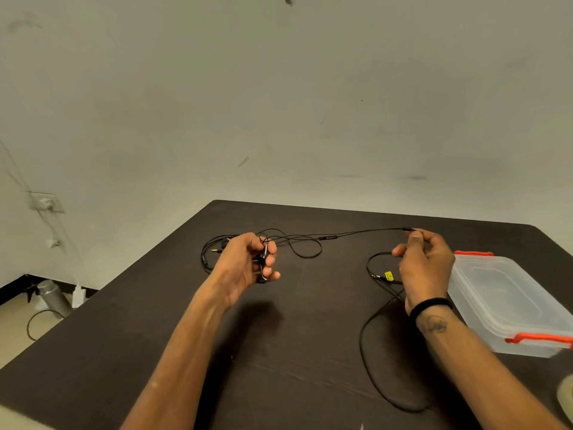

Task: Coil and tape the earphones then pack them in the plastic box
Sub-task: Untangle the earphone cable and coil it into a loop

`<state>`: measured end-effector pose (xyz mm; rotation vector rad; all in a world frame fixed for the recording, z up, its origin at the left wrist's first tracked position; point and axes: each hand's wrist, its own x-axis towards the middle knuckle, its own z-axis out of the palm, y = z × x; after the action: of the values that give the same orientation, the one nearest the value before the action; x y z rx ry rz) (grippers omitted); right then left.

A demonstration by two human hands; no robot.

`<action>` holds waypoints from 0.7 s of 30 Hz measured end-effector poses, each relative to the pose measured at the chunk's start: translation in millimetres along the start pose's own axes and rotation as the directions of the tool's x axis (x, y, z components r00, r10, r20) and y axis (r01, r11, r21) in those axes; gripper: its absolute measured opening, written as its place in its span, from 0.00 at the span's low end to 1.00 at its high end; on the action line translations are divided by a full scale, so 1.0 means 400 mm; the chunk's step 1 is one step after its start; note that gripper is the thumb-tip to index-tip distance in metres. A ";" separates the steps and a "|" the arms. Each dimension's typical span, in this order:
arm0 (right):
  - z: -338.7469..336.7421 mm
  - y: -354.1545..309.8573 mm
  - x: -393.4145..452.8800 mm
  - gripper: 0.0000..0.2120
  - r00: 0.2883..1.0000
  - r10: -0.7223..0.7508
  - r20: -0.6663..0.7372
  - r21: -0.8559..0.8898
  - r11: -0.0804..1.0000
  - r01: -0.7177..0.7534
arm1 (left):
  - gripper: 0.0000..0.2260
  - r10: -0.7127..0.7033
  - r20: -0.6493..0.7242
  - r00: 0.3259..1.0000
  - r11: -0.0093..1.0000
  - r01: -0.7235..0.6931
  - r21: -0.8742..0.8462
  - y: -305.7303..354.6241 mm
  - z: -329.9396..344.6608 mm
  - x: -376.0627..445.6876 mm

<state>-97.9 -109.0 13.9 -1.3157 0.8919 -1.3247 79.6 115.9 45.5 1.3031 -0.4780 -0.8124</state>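
There is 1 view, taken from the person's head, looking forward and down across a dark table (279, 367). The wide lens bends the table's edges and takes in much of the pale wall (310, 88) beyond the far edge, which fills the upper half. Both forearms enter from the near edge, with the left hand (245, 265) and right hand (424, 268) mid-frame, close to the camera. A strip of floor (18, 321) shows at the left, below the table's level. The table's right edge runs out of frame.
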 end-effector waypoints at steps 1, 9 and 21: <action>-0.002 -0.001 0.002 0.07 1.000 0.009 -0.012 0.009 1.000 -0.009 | 0.13 0.019 -0.058 0.998 0.999 -0.016 0.051 -0.004 -0.003 0.004; 0.003 -0.010 -0.019 0.09 0.992 -0.082 0.093 -0.036 0.996 0.086 | 0.12 0.176 -0.126 0.976 0.972 -0.152 0.182 -0.030 -0.028 0.023; 0.021 -0.064 -0.099 0.09 0.860 -0.166 0.483 0.039 0.985 0.168 | 0.13 0.675 0.022 0.738 0.316 -0.315 0.895 -0.055 0.003 0.022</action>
<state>-98.3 -64.2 31.0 -1.6617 0.4370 -1.0410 78.9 107.2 23.6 2.0192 -1.0193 0.3559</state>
